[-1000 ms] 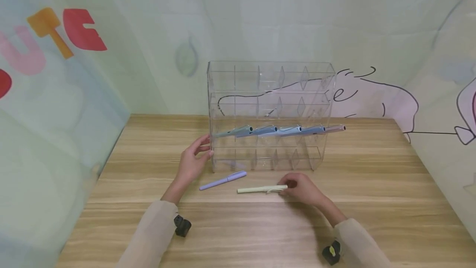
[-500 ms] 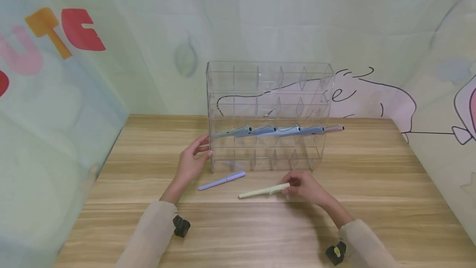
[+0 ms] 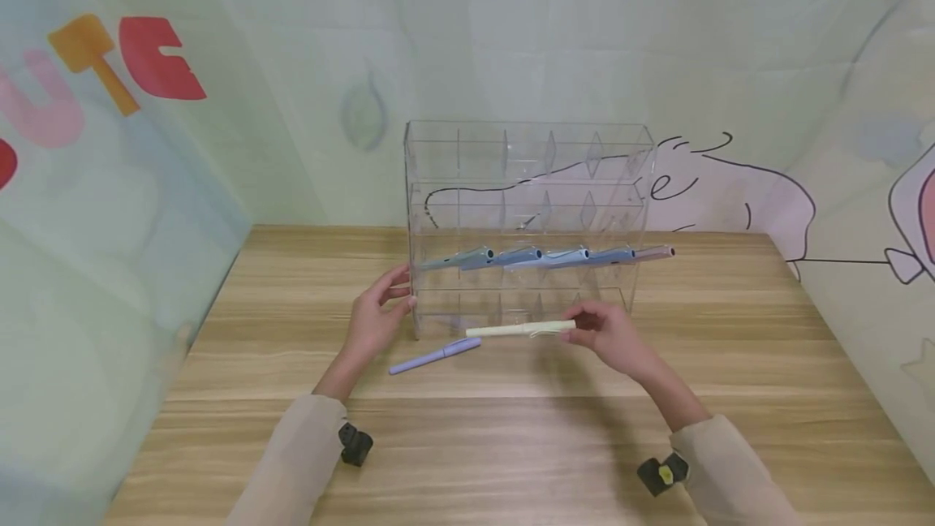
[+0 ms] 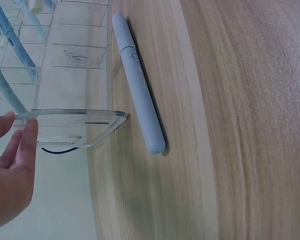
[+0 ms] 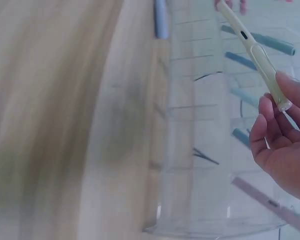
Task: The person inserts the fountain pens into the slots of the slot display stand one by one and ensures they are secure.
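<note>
My right hand (image 3: pixel 608 337) pinches a pale yellow pen (image 3: pixel 514 329) by its capped end, thumb on one side and fingers on the other. The pen is raised off the table, nearly level, before the lowest tier of a clear acrylic pen rack (image 3: pixel 527 154). With thumb and fingers, my left hand (image 3: pixel 375 323) grips the rack's left side panel (image 4: pixel 77 116). Several pens lie in a row on one tier: a green one (image 3: pixel 475 256), blue ones such as the light blue pen (image 3: pixel 562 256), and a pinkish pen (image 3: pixel 656 253) at the right end.
A lavender pen (image 3: pixel 436 355) lies on the wooden table (image 3: pixel 467 453) just in front of the rack's left part. Behind the rack hangs a printed cloth backdrop (image 3: pixel 292 104), which also runs along both sides.
My right hand has lifted the pale yellow pen off the table and carried it toward the rack; it tilted briefly, then levelled. My left hand stays at the rack's side.
</note>
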Demonstrator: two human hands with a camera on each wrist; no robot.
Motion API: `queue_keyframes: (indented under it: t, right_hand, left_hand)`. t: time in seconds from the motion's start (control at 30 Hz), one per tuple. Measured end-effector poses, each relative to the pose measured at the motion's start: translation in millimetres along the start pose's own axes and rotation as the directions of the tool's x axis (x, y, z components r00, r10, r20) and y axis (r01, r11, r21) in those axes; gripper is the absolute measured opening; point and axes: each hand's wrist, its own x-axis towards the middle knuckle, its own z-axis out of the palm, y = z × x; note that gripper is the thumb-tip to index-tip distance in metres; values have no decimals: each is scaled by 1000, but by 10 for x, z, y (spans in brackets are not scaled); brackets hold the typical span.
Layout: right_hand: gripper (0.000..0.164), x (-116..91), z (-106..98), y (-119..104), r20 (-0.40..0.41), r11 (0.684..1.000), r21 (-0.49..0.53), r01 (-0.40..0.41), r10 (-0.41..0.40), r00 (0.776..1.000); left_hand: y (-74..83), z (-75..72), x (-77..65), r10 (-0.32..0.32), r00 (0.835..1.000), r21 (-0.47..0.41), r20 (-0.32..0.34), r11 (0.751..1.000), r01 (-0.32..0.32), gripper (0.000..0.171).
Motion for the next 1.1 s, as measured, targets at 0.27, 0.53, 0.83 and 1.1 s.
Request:
queue_keyframes:
  t: [0.27, 0.53, 0.83, 1.1]
  right_hand:
    - [13, 154, 104, -179, -105, 997, -57, -60, 54, 993]
    - [10, 352, 354, -262, -163, 996, -74, -41, 28, 986]
    - [9, 525, 618, -327, -173, 993, -95, -68, 50, 984]
    - [10, 588, 789, -366, -162, 991, -89, -102, 87, 983]
  left_hand:
    - [5, -5, -5, 9, 1000, -3, -5, 1000, -9, 50]
    - [-27, -2, 9, 25, 1000, 3, -12, 1000, -25, 50]
    - [-22, 7, 13, 23, 1000, 10, -14, 1000, -23, 51]
    - [-25, -1, 15, 16, 1000, 7, -8, 1000, -16, 50]
